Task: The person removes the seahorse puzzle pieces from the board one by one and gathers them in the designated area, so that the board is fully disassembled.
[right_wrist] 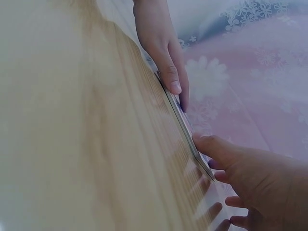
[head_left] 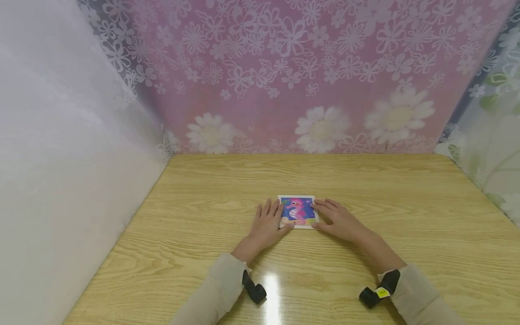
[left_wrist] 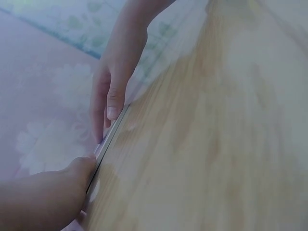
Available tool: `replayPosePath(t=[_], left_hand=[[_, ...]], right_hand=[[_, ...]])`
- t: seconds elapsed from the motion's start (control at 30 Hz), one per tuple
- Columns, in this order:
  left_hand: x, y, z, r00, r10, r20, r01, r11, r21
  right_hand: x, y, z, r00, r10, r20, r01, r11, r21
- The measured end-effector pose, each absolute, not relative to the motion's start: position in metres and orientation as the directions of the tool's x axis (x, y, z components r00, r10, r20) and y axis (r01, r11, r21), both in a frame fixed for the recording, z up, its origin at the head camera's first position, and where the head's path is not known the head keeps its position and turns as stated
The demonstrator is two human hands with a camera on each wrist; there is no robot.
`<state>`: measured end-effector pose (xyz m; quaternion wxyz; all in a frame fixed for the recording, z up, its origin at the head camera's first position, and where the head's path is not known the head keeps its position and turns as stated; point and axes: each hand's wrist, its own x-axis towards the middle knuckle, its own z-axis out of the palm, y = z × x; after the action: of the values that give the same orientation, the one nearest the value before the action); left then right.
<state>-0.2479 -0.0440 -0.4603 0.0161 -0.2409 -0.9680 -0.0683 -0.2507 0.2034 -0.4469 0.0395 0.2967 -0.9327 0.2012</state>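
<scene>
A small square picture board [head_left: 298,212] with a white border and a pink seahorse on blue lies on the wooden table. My left hand [head_left: 268,225] is at its left side, fingers stretched out along that edge and thumb on the near left corner. On the other side, my right hand [head_left: 339,221] touches the right edge with its fingertips, thumb at the near right corner. From the right wrist, the board [right_wrist: 180,118] shows as a thin slab seen edge-on, with the right thumb [right_wrist: 207,143] on its near edge.
The wood-grain table [head_left: 203,189] extends around both hands. A pink flowered curtain [head_left: 260,90] hangs along the far edge, with a white wall or sheet [head_left: 73,135] at the left and a pale floral cloth [head_left: 495,122] at the right.
</scene>
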Motion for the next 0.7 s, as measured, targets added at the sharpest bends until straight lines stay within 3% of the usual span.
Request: replayPosePath(t=[0.7], left_hand=[[-0.245,-0.022,-0.458,-0.881,0.472,0.042,0.473,0.875,0.105]], right_hand=[[-0.243,0.223,-0.441,-0.839,-0.519,0.165,-0.539,0.748,-0.388]])
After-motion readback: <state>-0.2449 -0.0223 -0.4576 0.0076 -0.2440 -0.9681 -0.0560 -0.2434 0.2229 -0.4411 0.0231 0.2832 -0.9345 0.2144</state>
